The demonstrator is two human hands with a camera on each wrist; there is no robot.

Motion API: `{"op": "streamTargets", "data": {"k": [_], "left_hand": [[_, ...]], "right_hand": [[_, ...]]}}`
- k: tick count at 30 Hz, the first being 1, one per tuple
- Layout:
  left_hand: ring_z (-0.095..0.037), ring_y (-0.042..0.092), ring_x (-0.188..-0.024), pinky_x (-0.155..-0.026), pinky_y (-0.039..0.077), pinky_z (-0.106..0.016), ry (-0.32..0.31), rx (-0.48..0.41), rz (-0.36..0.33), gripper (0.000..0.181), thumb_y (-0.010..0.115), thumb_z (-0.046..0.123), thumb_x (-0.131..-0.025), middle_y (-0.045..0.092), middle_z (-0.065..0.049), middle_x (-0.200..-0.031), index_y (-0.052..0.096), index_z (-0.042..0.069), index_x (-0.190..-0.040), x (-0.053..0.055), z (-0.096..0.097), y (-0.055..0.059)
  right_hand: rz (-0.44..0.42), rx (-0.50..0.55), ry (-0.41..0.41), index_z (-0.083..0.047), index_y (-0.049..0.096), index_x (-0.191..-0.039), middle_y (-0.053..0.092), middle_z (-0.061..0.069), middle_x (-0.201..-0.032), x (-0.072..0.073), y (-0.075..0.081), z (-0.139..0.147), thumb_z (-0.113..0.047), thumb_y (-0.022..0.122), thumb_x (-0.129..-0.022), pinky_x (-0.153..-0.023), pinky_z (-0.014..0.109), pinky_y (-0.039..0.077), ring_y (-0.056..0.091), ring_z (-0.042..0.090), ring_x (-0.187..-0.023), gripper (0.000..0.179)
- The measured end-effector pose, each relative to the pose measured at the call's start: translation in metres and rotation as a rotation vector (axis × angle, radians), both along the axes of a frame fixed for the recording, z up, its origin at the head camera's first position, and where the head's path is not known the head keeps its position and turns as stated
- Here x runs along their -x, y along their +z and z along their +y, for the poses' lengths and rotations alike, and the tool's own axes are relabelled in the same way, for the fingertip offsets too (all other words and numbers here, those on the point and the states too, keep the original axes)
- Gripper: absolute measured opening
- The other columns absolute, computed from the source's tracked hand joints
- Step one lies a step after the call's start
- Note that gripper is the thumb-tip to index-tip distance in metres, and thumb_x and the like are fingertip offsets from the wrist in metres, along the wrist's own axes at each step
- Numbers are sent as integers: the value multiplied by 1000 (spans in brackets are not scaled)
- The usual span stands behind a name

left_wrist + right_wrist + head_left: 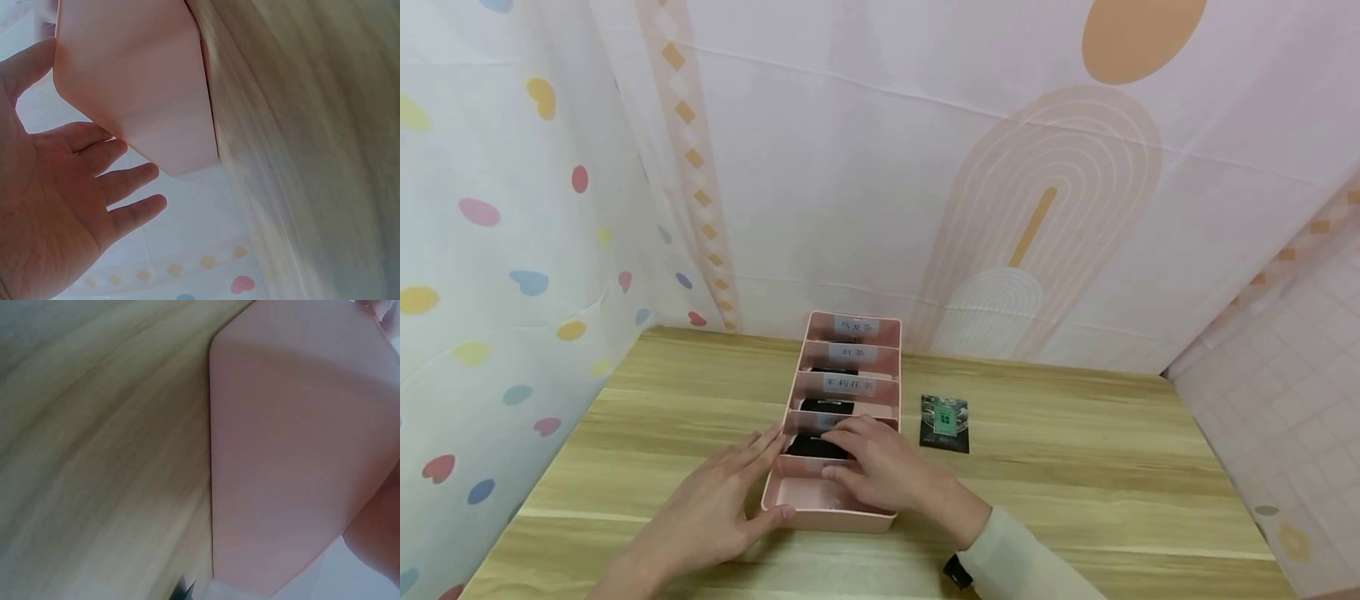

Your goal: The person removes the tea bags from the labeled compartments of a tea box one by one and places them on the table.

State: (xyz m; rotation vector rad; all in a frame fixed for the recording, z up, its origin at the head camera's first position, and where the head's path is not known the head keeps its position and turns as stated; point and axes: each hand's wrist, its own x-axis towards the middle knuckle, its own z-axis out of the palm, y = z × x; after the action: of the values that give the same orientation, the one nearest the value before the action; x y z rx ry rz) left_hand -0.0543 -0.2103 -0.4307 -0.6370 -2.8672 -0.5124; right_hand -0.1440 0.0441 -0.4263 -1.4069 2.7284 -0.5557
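Note:
A long pink divided box [831, 522] stands on the table, black packets in several of its compartments. My left hand [711, 500] lies along the box's left side, thumb at the front corner; in the left wrist view its fingers [128, 181] are spread, fingertips right at the rim. The right hand [887, 467] reaches over the right rim into the front part of the box. Its index fingertip overlaps a black packet [816, 447] in the second compartment from the front, with the thumb apart over the front compartment. The right wrist view shows mostly the box's outer wall [294, 456].
A dark packet with a green label [945, 423] lies on the wood-grain table [1075, 467], right of the box. White paper labels with Chinese characters [848, 383] mark the dividers. Patterned curtains [820, 167] hang behind and at both sides.

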Motion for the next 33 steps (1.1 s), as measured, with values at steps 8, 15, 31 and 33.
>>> {"op": "streamTargets", "data": {"k": [8,15,31,33], "left_hand": [[-43,51,-140,-108,47,-61,2,-4,0,84,69,60,-94,45,-10,-162,52,2,-153,0,-1,-2],[-42,51,-141,-108,47,-61,4,-8,-2,83,70,59,-94,45,-9,-163,53,3,-153,0,-1,-2],[-43,51,-141,-109,46,-60,-7,-2,5,82,69,59,-95,45,-11,-162,52,2,-153,-1,-1,-2],[-43,51,-140,-109,46,-60,-6,-3,4,83,68,59,-95,45,-11,-162,52,2,-153,-1,-1,-2]], "right_hand": [[23,-30,7,-14,72,-133,69,0,-128,1,-1,-4,-35,63,-106,-108,32,50,63,14,-122,35],[45,-26,20,-15,78,-119,71,-2,-119,1,-1,-5,-27,65,-105,-104,28,51,64,12,-114,22],[-35,50,22,-15,80,-107,73,-6,-105,2,0,-5,-22,70,-103,-94,18,52,66,6,-102,13],[-54,76,15,-15,80,-105,73,-7,-103,2,-1,-5,-22,71,-102,-93,18,52,66,5,-100,11]]}}
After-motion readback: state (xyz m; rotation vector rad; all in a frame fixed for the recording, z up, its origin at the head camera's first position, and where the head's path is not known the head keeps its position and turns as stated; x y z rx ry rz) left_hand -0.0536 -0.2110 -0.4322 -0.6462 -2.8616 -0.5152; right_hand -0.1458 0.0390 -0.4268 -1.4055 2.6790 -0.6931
